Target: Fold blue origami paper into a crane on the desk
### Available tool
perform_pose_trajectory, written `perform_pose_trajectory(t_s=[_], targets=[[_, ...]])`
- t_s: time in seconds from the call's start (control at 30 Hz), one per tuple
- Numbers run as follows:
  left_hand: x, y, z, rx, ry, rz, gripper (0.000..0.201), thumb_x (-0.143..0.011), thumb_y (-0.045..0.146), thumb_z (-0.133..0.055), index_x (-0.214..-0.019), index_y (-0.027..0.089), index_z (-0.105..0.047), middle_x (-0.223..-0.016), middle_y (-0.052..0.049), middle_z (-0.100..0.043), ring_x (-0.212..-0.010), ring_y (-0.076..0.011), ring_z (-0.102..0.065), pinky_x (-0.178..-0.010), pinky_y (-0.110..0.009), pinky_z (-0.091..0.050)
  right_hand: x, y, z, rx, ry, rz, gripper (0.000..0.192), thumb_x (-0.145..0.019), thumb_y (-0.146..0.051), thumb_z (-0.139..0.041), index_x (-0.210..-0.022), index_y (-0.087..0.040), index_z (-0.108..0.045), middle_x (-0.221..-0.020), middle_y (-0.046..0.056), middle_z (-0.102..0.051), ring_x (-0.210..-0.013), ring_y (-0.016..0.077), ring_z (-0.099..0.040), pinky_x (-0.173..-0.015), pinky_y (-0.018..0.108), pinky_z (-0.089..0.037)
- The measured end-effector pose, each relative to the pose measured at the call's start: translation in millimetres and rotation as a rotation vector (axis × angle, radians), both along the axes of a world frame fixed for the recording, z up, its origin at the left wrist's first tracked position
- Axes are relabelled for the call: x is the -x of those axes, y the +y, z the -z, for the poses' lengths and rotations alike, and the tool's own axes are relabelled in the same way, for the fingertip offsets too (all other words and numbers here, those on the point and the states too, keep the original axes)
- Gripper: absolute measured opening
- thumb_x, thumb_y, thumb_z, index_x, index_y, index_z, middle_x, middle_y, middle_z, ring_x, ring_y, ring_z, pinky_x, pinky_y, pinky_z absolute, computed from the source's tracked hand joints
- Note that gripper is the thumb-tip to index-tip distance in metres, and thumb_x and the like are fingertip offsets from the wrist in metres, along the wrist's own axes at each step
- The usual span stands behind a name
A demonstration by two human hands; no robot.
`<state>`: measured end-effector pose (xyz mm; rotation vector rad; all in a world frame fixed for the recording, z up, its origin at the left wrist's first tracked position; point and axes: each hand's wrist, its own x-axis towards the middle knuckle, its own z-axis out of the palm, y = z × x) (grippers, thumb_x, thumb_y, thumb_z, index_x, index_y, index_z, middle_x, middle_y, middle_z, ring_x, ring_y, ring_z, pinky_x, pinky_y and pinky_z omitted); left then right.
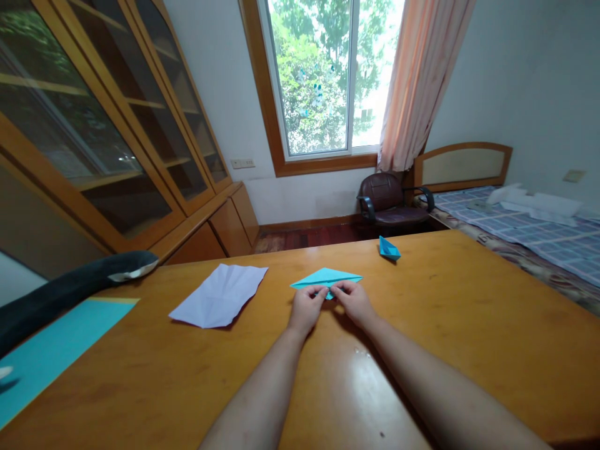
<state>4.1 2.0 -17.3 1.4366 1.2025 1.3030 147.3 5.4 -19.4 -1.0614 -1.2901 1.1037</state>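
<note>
A light-blue sheet of folded paper (325,275) lies near the middle of the table, shaped like a wide flat diamond with a crease line across it. My left hand (307,306) pinches its near edge left of centre. Close beside it, my right hand (352,300) pinches the same edge on the right, the fingertips of both hands almost meeting. A small tip of the paper shows below the fingers; the rest of that near side is hidden by the hands. Farther back on the right sits a small blue folded paper boat (389,249), apart from both hands.
A creased white sheet (219,297) lies to the left on the wooden table (469,325). At the far left are a blue sheet (70,344) and a long dark plush-like object (70,294). Beyond the table stand a chair (391,200), a bed (525,219) and a glass-fronted cabinet (180,206).
</note>
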Motion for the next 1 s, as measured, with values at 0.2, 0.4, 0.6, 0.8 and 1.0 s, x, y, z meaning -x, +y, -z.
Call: perform_pose_trajectory(t_s=[0.2, 0.4, 0.6, 0.8, 1.0], targets=[[-4, -1, -2.3, -0.008, -0.033, -0.068, 0.026, -0.071, 0.039, -0.070, -0.076, 0.013, -0.075, -0.070, -0.004, -0.071, -0.067, -0.0174, -0.061, -0.065, -0.027, -0.049, 6, -1, -0.7, -0.016, 0.046, 0.068, 0.026, -0.069, -0.043, -0.066, -0.067, -0.016, -0.067, -0.062, 0.000, -0.063, -0.060, 0.0142, -0.053, -0.060, 0.026, -0.043], [-11, -1, 0.7, 0.004, -0.163, -0.150, 0.027, -0.066, 0.036, -0.075, -0.082, 0.014, -0.075, -0.076, -0.005, -0.072, -0.063, -0.0146, -0.061, -0.063, -0.026, -0.051, 10, -4, -1.5, -0.021, 0.098, 0.131, 0.026, -0.068, -0.043, -0.068, -0.071, -0.017, -0.067, -0.064, 0.001, -0.064, -0.059, 0.0144, -0.054, -0.060, 0.027, -0.045], [-15, -1, 1.6, 0.006, -0.250, -0.150, 0.028, -0.067, 0.036, -0.074, -0.084, 0.014, -0.075, -0.076, -0.005, -0.072, -0.062, -0.0136, -0.061, -0.060, -0.025, -0.052, 13, -5, -2.7, -0.047, 0.127, 0.217, 0.024, -0.065, -0.039, -0.071, -0.075, -0.017, -0.068, -0.069, 0.001, -0.065, -0.059, 0.0140, -0.053, -0.059, 0.027, -0.045], [-15, -3, -2.1, 0.004, -0.278, -0.145, 0.025, -0.068, 0.034, -0.073, -0.084, 0.015, -0.075, -0.077, -0.005, -0.073, -0.063, -0.0140, -0.062, -0.060, -0.025, -0.054, 15, -6, -4.0, -0.070, 0.121, 0.242, 0.022, -0.066, -0.037, -0.068, -0.075, -0.017, -0.068, -0.068, 0.002, -0.065, -0.058, 0.0139, -0.052, -0.057, 0.027, -0.045], [-16, -3, -1.1, 0.035, -0.302, -0.120, 0.028, -0.068, 0.034, -0.072, -0.088, 0.015, -0.074, -0.076, -0.004, -0.072, -0.058, -0.0127, -0.061, -0.055, -0.024, -0.052, 13, -3, -1.6, -0.108, 0.100, 0.290, 0.021, -0.068, -0.038, -0.063, -0.075, -0.018, -0.067, -0.071, 0.003, -0.065, -0.066, 0.0167, -0.056, -0.063, 0.029, -0.046]])
